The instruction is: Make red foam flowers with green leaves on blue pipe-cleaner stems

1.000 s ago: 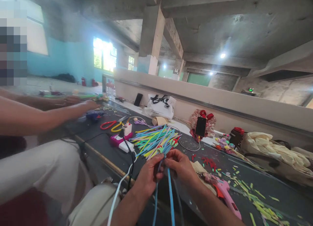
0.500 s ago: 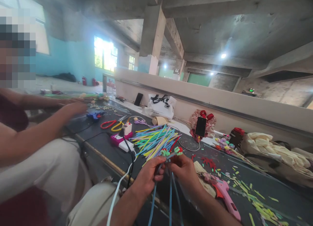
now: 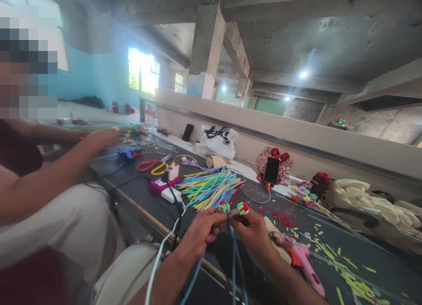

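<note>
My left hand [image 3: 201,229] pinches a blue stem just below a small green-and-red flower head [image 3: 224,206], which looks made of fuzzy pipe cleaner. A second green-and-red flower head [image 3: 243,208] rises from the fingers of my right hand [image 3: 253,230], closed on its stem. The two heads stand a short gap apart. Long blue stems [image 3: 234,265] hang below my hands over the table edge; where they join is hidden by my fingers. Behind my hands lies a pile of coloured pipe cleaners [image 3: 211,188]. A pink glue gun [image 3: 306,261] rests right of my right forearm.
Left of the pile are a power strip [image 3: 162,187] with plugs and cables and red-and-yellow scissors [image 3: 147,165]. Yellow-green clippings [image 3: 358,285] and red scraps [image 3: 282,218] litter the right side. A phone [image 3: 271,170] leans at the back. Another person sits at left.
Both hands have shifted slightly, and the flower heads have turned a little. The hanging stems have swung. The other person's hand at left has risen a little.
</note>
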### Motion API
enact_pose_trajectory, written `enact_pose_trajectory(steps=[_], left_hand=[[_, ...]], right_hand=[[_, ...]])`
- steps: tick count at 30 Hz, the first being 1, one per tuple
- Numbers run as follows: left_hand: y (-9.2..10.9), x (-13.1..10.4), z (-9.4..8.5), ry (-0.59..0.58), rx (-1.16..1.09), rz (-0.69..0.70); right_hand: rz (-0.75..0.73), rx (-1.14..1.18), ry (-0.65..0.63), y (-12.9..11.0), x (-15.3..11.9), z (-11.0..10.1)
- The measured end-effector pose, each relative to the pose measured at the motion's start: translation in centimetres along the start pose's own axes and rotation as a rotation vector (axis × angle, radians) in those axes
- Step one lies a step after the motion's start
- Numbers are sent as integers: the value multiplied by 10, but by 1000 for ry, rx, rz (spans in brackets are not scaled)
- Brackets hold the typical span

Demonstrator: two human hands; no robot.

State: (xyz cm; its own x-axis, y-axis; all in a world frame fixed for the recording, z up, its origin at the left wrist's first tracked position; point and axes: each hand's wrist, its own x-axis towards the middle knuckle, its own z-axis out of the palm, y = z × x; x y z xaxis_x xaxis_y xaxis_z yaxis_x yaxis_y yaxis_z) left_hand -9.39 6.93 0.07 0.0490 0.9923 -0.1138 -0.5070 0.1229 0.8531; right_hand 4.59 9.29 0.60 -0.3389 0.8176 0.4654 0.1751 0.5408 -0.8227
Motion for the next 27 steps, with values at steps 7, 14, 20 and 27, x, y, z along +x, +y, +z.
enact_pose_trajectory(steps=[7,14,20,27], left_hand=[[0,-1,1,-17,-38,-75],[-4,-2,5,-32,-158,-127],[-4,-3,5,-39,-176,-116],[-6,-3,5,-36,-164,-94]], right_hand=[[13,46,-47,1,-4,-3],[12,78,-13,3,-2,0],[-62,-41,-41,-10,3,-3],[-158,-238,-34,-9,3,-7]])
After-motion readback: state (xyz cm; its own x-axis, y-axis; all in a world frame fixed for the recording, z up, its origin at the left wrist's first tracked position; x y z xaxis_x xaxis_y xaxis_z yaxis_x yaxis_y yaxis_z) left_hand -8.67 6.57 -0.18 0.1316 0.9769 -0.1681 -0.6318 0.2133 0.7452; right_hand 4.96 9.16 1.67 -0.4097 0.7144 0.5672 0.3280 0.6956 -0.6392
